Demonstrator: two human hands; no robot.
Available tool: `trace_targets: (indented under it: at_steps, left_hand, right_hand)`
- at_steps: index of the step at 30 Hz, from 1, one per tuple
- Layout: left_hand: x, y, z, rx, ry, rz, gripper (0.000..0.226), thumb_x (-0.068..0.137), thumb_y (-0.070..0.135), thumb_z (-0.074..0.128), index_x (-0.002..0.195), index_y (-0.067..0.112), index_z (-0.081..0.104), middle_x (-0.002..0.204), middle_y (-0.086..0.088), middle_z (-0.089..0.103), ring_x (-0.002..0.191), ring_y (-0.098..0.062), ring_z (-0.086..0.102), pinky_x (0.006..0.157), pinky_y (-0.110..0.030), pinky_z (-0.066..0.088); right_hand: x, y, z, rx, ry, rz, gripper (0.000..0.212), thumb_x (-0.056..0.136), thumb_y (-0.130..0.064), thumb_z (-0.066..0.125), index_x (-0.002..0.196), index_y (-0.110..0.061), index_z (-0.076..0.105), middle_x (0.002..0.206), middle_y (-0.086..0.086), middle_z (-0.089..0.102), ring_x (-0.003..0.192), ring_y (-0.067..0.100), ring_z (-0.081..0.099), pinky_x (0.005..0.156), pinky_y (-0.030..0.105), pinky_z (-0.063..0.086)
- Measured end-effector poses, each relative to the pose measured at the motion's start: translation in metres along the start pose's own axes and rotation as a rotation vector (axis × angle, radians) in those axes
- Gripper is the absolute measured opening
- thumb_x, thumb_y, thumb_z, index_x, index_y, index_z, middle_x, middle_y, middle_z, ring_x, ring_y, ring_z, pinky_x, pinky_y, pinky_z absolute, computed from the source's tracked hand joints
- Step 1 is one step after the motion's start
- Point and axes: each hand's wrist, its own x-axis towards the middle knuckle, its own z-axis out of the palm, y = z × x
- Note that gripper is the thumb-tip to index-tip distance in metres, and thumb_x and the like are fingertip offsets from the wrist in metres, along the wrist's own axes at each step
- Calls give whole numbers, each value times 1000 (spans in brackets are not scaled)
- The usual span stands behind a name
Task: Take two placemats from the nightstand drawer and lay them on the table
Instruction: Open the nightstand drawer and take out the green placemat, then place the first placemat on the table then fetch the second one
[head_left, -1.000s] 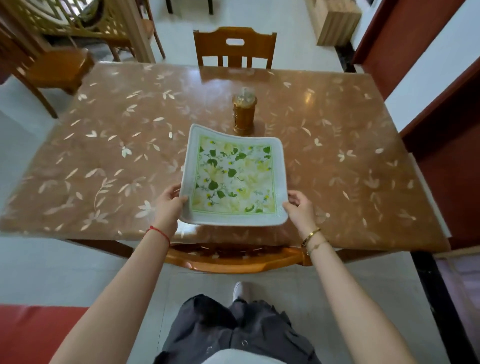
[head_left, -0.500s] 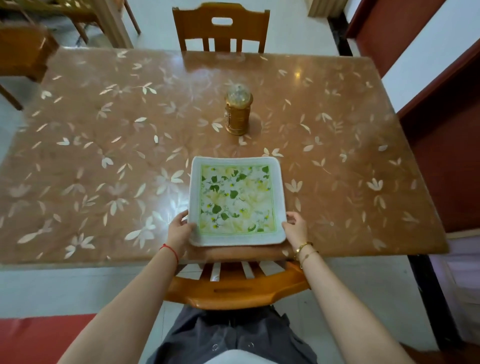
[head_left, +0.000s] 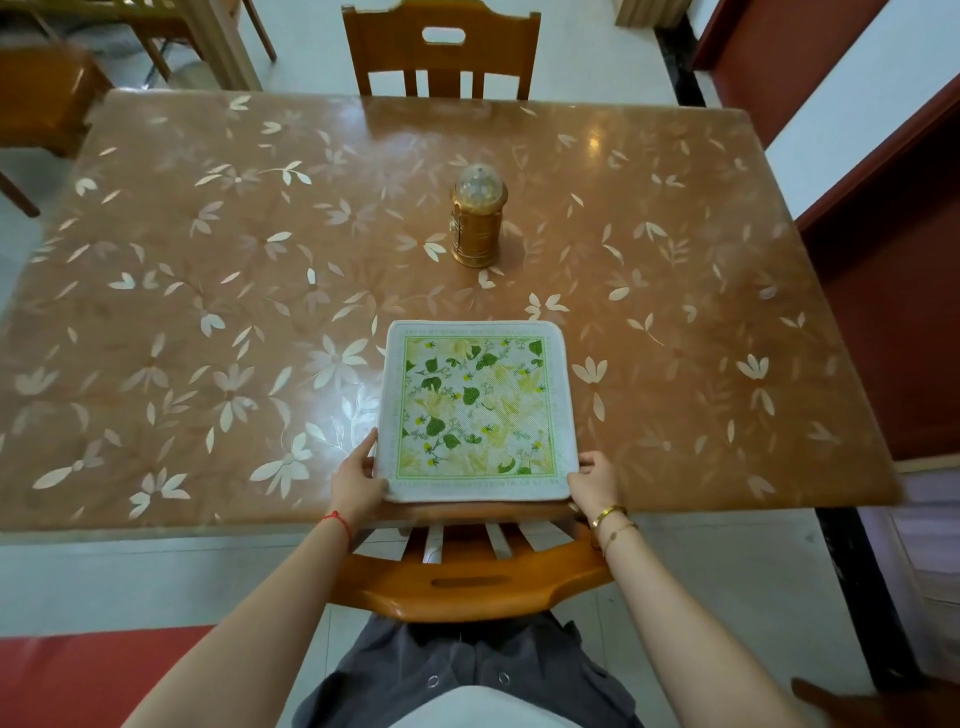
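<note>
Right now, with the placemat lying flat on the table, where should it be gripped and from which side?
Probably by its two near corners, from the near table edge. The placemat lies flat, so only its edges offer purchase; the left hand and right hand pinch those corners.

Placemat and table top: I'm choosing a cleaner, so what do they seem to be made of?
Placemat: probably woven fabric or textured vinyl, matte; a fine ribbed weave shows under the leaf print. Table top: likely wood under a glossy, translucent plastic sheet printed with pale petals; bright glare reflects off it.
</note>
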Motion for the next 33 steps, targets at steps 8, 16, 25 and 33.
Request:
trace_targets:
  at_steps: [8,16,25,33]
  left_hand:
    - [-3,-4,-1,71,-47,-1,82,86,-11,56,154,22,26,105,-2,57,78,-7,58,53,-15,48]
    - [3,-9,-1,150,-54,24,79,86,-5,57,154,22,26,100,1,58,73,-1,56,48,-11,45]
    - [39,22,1,318,128,276,64,89,10,54,149,12,34,148,-11,37,138,-28,36,114,-43,34]
    - [106,80,14,259,64,244,71,90,10,55,154,14,23,163,-14,9,151,-28,8,122,-40,15]
  right_hand:
    - [3,1,2,6,36,11,25,85,3,49,104,-8,61,105,10,69,89,25,66,55,25,50]
    - [5,1,8,-12,96,1,19,87,1,51,101,-8,59,107,12,68,90,26,65,56,25,49]
    - [38,-45,15,-223,145,-422,40,96,-16,46,135,-10,48,144,7,44,139,26,31,118,38,19]
    - [89,-111,38,-525,-31,-525,56,99,-30,36,153,-25,22,163,-3,9,150,25,-3,121,48,5]
